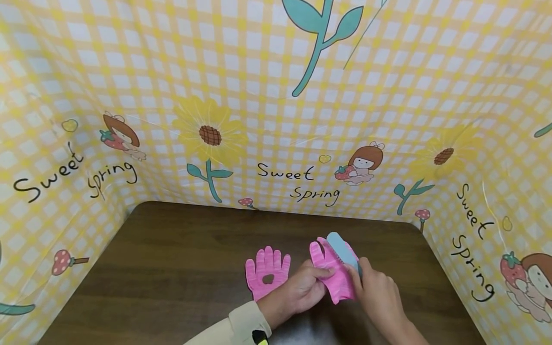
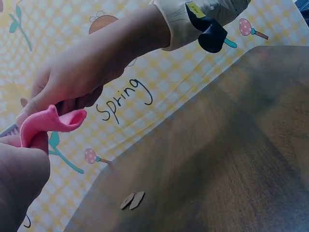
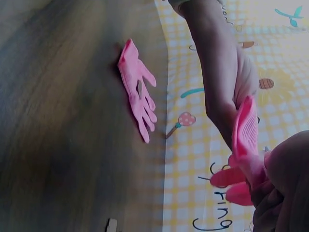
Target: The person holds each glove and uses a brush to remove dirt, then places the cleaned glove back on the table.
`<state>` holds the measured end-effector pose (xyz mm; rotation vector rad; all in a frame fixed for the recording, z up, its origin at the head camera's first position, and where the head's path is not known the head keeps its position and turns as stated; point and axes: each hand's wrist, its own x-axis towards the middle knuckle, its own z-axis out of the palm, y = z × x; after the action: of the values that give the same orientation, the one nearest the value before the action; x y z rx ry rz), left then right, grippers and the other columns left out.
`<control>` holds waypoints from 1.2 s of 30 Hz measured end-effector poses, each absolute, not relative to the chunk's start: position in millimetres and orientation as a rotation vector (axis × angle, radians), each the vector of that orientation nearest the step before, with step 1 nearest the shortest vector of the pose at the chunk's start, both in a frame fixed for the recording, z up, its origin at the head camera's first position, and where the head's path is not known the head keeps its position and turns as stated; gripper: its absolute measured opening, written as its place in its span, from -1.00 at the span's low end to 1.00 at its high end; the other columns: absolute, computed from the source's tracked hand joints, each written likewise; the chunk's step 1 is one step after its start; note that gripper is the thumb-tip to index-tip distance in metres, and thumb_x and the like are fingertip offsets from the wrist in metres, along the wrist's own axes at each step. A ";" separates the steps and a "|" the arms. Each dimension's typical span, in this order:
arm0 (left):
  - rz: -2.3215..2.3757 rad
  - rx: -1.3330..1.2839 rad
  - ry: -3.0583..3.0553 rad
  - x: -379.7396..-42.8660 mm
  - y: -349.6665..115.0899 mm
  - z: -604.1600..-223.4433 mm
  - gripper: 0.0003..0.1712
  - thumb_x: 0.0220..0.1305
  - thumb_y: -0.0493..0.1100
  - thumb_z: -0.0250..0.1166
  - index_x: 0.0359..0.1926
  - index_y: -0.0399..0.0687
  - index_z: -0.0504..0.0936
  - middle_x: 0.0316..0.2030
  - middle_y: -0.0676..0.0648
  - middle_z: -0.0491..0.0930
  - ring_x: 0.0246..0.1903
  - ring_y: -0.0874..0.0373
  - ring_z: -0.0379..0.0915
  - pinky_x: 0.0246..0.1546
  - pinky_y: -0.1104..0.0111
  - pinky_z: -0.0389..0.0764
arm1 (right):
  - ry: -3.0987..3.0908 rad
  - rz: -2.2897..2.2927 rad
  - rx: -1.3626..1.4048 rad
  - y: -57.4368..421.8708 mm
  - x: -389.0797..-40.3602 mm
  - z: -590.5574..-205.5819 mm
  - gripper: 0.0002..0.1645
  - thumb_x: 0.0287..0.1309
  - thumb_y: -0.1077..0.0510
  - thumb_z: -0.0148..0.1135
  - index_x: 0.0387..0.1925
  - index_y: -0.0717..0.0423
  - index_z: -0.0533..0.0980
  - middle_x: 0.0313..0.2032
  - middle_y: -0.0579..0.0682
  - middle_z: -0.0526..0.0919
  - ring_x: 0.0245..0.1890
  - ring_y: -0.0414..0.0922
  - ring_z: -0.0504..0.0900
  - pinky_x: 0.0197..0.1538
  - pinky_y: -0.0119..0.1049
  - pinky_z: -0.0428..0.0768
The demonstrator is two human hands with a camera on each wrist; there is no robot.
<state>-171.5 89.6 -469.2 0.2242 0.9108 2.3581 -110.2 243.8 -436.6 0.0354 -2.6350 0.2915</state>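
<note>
My left hand [image 1: 307, 286] grips a pink knit glove [image 1: 334, 275] by its side, thumb on top, with the glove's fingers pointing away and its cuff toward me. In my right hand [image 1: 379, 292] is a light blue brush [image 1: 342, 250], its short-toothed edge lying against the glove. The left wrist view shows the held glove's curled cuff [image 2: 53, 123] between the two hands. A second pink glove [image 1: 260, 263] lies flat on the table left of my hands, fingers spread away, a brown oval patch [image 1: 268, 279] on its palm.
Two small brown flat pieces [image 2: 137, 199] lie on the dark wooden table [image 1: 172, 268], seen in the left wrist view. A yellow checked cloth [image 1: 276, 120] with printed flowers and lettering hangs around the table's back and sides.
</note>
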 end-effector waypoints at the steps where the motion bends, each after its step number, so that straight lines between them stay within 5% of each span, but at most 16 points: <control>1: 2.360 0.231 0.908 -171.7 89.7 -469.3 -0.43 0.32 -0.56 -0.06 0.36 -0.50 0.29 0.28 -0.18 0.51 0.32 0.09 0.36 0.55 0.11 0.22 | -2.640 0.300 0.018 245.0 -111.0 -436.0 -0.63 0.32 0.00 0.32 -0.38 0.11 0.36 -0.80 -0.14 0.22 -0.77 -0.13 0.26 -0.71 -0.24 0.21; 7: 2.359 0.235 0.872 -172.0 89.2 -468.5 -0.39 0.32 -0.58 -0.09 0.40 -0.47 0.24 0.39 -0.23 0.42 0.37 0.08 0.31 0.56 0.09 0.19 | -2.615 0.335 -0.013 255.0 -116.9 -437.6 -0.61 0.34 0.01 0.31 -0.41 0.13 0.34 -0.79 -0.11 0.25 -0.77 -0.10 0.27 -0.71 -0.19 0.24; 15: 2.388 0.204 0.907 -173.5 86.0 -469.4 -0.45 0.32 -0.57 -0.07 0.33 -0.49 0.29 0.12 -0.08 0.59 0.22 0.13 0.45 0.46 0.17 0.39 | -2.599 0.377 -0.074 269.1 -122.7 -436.9 -0.59 0.39 0.01 0.25 -0.40 0.20 0.34 -0.78 -0.07 0.27 -0.76 -0.07 0.30 -0.72 -0.17 0.26; 26: 2.439 0.188 0.851 -180.4 83.1 -461.7 -0.43 0.40 -0.52 -0.15 0.42 -0.49 0.19 0.37 -0.21 0.40 0.41 0.03 0.26 0.56 0.09 0.17 | -2.688 0.444 0.055 231.2 -104.8 -439.6 -0.60 0.38 -0.03 0.26 -0.42 0.07 0.30 -0.73 -0.24 0.21 -0.74 -0.32 0.18 -0.69 -0.45 0.15; 36: 2.445 0.189 0.851 -180.0 82.6 -462.8 -0.37 0.36 -0.57 -0.15 0.45 -0.49 0.13 0.47 -0.31 0.28 0.50 -0.06 0.13 0.57 0.06 0.12 | -2.561 0.289 0.091 237.9 -112.8 -450.3 -0.55 0.33 -0.02 0.31 -0.45 0.09 0.27 -0.78 -0.24 0.16 -0.78 -0.29 0.14 -0.71 -0.45 0.08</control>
<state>-180.0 82.6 -462.8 0.1888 0.8507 2.4445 -112.8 237.9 -450.3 0.0912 -2.5607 0.2887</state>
